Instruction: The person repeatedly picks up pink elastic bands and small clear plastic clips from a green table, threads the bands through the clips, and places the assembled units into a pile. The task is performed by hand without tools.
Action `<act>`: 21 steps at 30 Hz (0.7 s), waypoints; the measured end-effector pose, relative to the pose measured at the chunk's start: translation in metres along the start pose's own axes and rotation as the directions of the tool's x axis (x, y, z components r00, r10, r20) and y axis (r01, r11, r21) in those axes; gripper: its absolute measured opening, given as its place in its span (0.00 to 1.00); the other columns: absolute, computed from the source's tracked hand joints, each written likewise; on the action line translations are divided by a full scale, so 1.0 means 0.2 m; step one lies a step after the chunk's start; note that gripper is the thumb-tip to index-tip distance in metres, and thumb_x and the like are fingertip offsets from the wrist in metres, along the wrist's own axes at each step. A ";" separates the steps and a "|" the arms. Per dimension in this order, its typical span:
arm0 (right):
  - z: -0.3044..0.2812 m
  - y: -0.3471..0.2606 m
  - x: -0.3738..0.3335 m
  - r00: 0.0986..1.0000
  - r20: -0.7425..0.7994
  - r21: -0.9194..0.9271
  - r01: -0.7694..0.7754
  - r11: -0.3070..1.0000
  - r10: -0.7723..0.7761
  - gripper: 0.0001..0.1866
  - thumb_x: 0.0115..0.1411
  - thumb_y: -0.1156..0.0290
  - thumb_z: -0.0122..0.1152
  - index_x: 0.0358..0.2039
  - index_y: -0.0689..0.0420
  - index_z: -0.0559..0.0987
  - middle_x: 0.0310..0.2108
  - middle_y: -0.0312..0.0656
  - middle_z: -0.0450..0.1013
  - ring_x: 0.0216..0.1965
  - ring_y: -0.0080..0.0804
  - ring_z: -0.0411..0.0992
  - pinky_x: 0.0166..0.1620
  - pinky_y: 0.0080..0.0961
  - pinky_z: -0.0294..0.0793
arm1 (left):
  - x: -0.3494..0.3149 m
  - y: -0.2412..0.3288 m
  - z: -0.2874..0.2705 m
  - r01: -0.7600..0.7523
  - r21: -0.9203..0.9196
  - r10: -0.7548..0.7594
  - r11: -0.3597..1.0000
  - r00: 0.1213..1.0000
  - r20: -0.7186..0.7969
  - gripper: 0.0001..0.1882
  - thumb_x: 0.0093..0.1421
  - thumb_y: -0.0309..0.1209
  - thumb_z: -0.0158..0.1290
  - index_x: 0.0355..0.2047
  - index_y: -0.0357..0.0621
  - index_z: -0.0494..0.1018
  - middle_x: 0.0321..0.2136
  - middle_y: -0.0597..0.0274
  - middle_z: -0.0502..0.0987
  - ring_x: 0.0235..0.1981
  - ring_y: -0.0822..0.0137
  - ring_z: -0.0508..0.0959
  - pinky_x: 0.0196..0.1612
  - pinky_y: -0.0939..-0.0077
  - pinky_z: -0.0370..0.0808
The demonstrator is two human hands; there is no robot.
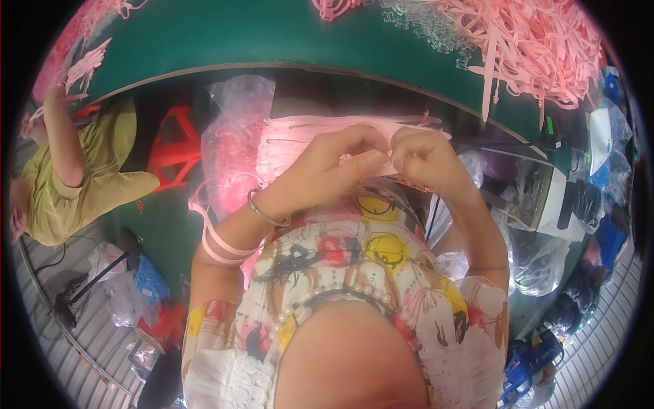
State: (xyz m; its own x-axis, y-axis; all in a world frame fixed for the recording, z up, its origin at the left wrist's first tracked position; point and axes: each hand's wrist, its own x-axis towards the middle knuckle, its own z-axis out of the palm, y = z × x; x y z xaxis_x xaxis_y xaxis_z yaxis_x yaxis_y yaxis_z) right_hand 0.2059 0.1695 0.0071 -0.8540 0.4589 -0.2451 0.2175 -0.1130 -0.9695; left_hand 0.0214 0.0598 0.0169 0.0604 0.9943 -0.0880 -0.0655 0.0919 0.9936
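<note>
Both hands meet close together above my lap, over a layer of pink straps (293, 140) laid side by side. The fingers of my left hand (340, 163) are curled, with thumb and forefinger pinched. Against its fingertips, my right hand (424, 160) is curled too, its fingers bent inward. Whatever lies between the fingertips is too small and covered to make out; pink shows just behind them. A loop of pink strap (221, 249) hangs around my left forearm, below a bracelet (262, 211) at the wrist.
Ahead runs the edge of a green table (272, 41). On its right lie a heap of pink straps (531, 48) and clear plastic buckles (426, 27). A plastic bag (238, 102) and red stool (178, 146) stand left, near another person (75, 184). A box (538, 194) sits right.
</note>
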 end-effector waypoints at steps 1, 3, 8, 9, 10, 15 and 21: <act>0.00 -0.01 0.00 1.000 0.006 0.029 -0.005 1.000 0.005 0.05 0.48 0.75 0.54 0.20 0.62 0.77 0.19 0.35 0.68 0.26 0.20 0.66 0.30 0.21 0.63 | -0.01 -0.01 0.00 -0.047 0.088 0.046 0.995 0.999 0.009 0.11 0.60 0.29 0.53 0.41 0.34 0.71 0.30 0.54 0.75 0.31 0.62 0.77 0.35 0.71 0.73; 0.00 -0.01 0.01 1.000 0.018 0.089 -0.018 0.996 0.016 0.05 0.48 0.75 0.54 0.20 0.62 0.77 0.19 0.34 0.68 0.25 0.19 0.66 0.29 0.20 0.63 | -0.03 -0.04 0.02 -0.138 0.258 0.132 0.956 0.990 0.039 0.13 0.61 0.31 0.52 0.42 0.33 0.71 0.30 0.55 0.76 0.32 0.66 0.76 0.37 0.72 0.73; 0.02 0.02 0.02 0.988 0.004 -0.134 0.156 0.979 -0.157 0.03 0.46 0.75 0.56 0.18 0.59 0.76 0.19 0.33 0.66 0.27 0.23 0.64 0.32 0.23 0.62 | -0.05 -0.04 0.00 0.029 0.337 -0.065 0.941 0.993 0.095 0.11 0.62 0.30 0.52 0.38 0.31 0.74 0.29 0.59 0.77 0.32 0.70 0.76 0.36 0.76 0.73; 0.03 0.03 0.02 0.978 0.011 -0.208 0.206 0.956 -0.208 0.03 0.46 0.75 0.56 0.18 0.58 0.76 0.19 0.33 0.66 0.27 0.25 0.63 0.33 0.24 0.62 | -0.06 -0.05 0.00 0.100 0.272 -0.133 0.957 0.985 0.108 0.11 0.62 0.30 0.52 0.37 0.31 0.74 0.29 0.60 0.77 0.31 0.71 0.76 0.36 0.77 0.73; 0.04 0.03 0.03 0.964 0.026 -0.221 0.262 0.939 -0.263 0.02 0.45 0.75 0.57 0.18 0.57 0.75 0.19 0.33 0.65 0.27 0.26 0.63 0.34 0.26 0.62 | -0.06 -0.03 0.00 0.215 0.082 -0.224 0.973 0.966 0.129 0.11 0.62 0.30 0.53 0.36 0.31 0.75 0.28 0.60 0.77 0.31 0.72 0.75 0.36 0.78 0.73; 0.08 0.05 0.03 0.909 0.013 -0.155 0.414 0.897 -0.417 0.01 0.43 0.75 0.57 0.19 0.55 0.75 0.19 0.34 0.65 0.28 0.32 0.62 0.39 0.31 0.61 | -0.11 0.02 0.01 0.542 -0.478 -0.450 0.691 0.840 0.302 0.09 0.61 0.29 0.55 0.34 0.34 0.76 0.26 0.65 0.75 0.27 0.79 0.72 0.34 0.83 0.72; 0.09 0.02 0.04 0.854 -0.031 -0.364 0.474 0.802 -0.519 0.02 0.42 0.75 0.58 0.19 0.55 0.74 0.19 0.35 0.64 0.29 0.34 0.63 0.40 0.31 0.61 | -0.10 -0.08 0.00 0.412 -0.509 -0.330 0.756 0.911 0.247 0.12 0.63 0.36 0.53 0.33 0.37 0.75 0.20 0.71 0.70 0.20 0.82 0.64 0.26 0.88 0.65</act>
State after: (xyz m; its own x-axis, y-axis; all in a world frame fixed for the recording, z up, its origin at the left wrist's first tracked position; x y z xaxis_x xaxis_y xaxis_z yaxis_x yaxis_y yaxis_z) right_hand 0.1908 0.1562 0.0014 -0.8278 0.4778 0.2941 -0.0585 0.4478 -0.8922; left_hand 0.0204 0.0389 0.0021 0.3227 0.8622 -0.3906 -0.5312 0.5065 0.6792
